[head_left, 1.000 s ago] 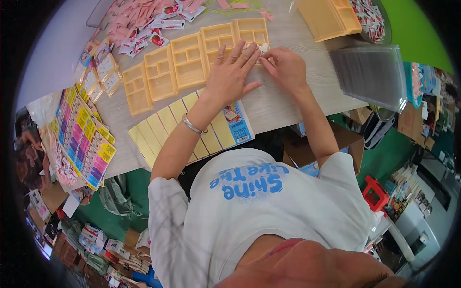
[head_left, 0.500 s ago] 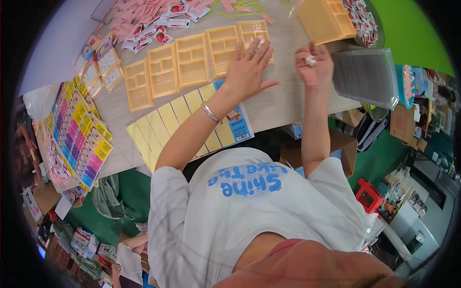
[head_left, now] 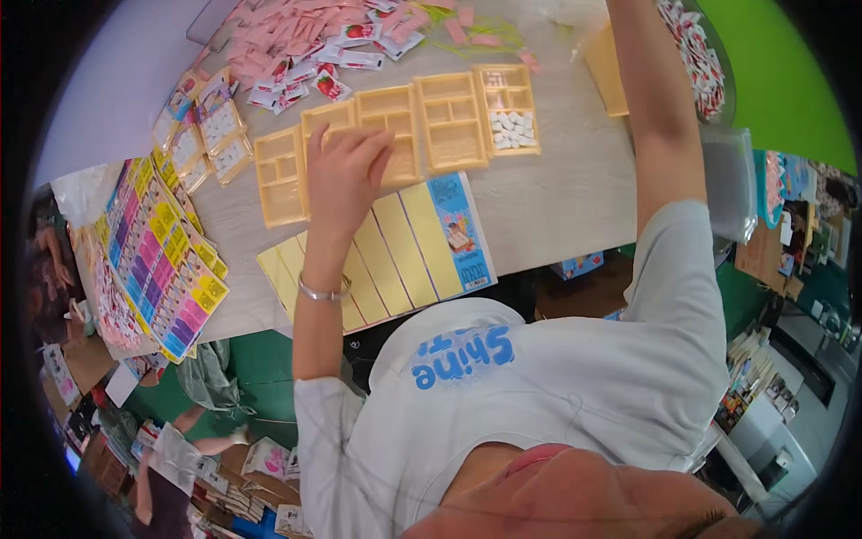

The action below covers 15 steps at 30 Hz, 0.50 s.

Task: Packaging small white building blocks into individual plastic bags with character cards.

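Observation:
My left hand (head_left: 346, 166) hovers over or rests on the second and third trays in a row of yellow plastic compartment trays; contact is unclear. Its fingers are loosely bent and apart, with nothing visible in them. The leftmost tray (head_left: 280, 180) and the fourth tray (head_left: 452, 135) have bare compartments. In the rightmost tray (head_left: 507, 76), small white pieces (head_left: 512, 128) fill the large near compartment. Below the row lies a yellow striped card sheet (head_left: 395, 242) with a blue end, partly under my left wrist. My right forearm stretches past the top edge, so that hand is hidden.
Pink sachets (head_left: 283, 36) and strawberry-print packets (head_left: 332, 85) pile up at the far left. Filled packs (head_left: 220, 130) and colourful printed sheets (head_left: 162, 251) lie left. At right stand upright yellow trays (head_left: 606, 72), a bowl of red-and-white packets (head_left: 696, 58) and clear plastic sheets (head_left: 732, 184).
My right hand, earlier closed around white pieces, has reached far forward out of the picture. My left hand has moved left off the rightmost tray, leaving the white pieces there in sight.

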{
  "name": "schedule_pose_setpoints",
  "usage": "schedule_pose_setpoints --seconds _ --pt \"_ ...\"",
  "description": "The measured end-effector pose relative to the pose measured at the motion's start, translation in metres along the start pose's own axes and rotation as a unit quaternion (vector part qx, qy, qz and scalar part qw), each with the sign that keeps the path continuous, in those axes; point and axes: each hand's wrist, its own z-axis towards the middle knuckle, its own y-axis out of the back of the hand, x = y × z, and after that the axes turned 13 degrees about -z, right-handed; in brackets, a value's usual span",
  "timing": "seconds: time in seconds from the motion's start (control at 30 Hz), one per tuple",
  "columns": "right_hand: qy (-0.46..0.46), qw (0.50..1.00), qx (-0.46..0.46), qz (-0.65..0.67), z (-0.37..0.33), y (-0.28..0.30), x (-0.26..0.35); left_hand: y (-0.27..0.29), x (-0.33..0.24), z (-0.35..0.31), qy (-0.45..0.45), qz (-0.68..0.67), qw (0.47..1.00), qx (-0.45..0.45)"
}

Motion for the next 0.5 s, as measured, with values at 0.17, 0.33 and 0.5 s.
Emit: schedule_pose_setpoints --seconds 0.17,0.33,0.5 --pt "0.163 0.901 0.271 -0.299 0.004 -0.088 -0.039 0.016 0.003 -0.044 0.058 -0.035 0.994 -0.091" --pt "0.104 0.922 0.364 -0.082 -0.001 -0.053 -0.029 0.019 0.001 -0.037 0.044 -0.086 0.99 -0.099" --pt "-0.046 0.946 0.154 -0.281 0.018 -0.091 -0.131 -0.008 -0.003 0.018 -0.055 -0.118 0.991 -0.024"
